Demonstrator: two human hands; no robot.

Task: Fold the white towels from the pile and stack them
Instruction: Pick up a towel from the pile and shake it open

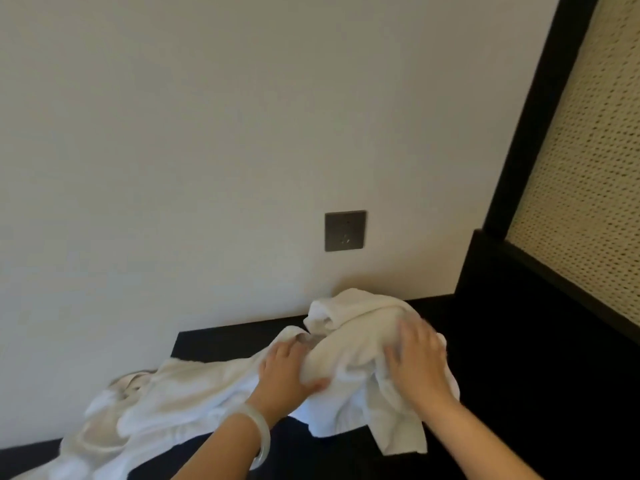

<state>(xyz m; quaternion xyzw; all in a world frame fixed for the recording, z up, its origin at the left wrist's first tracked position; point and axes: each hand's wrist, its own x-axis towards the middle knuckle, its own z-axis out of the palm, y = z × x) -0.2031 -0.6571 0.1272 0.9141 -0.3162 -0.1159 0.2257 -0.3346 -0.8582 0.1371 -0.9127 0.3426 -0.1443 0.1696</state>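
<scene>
A crumpled pile of white towels (349, 348) lies on a black tabletop (502, 375) against the wall. More white towel cloth (166, 400) trails from it to the lower left. My left hand (287, 372), with a pale bangle on the wrist, grips a bunch of the towel, thumb hooked under a fold. My right hand (419, 358) lies on top of the pile with fingers spread and slightly bent, pressing the cloth.
A cream wall (207, 168) rises right behind the table, with a dark square socket plate (345, 231). At the right stands a black frame (533, 133) with a woven cane panel (588, 185).
</scene>
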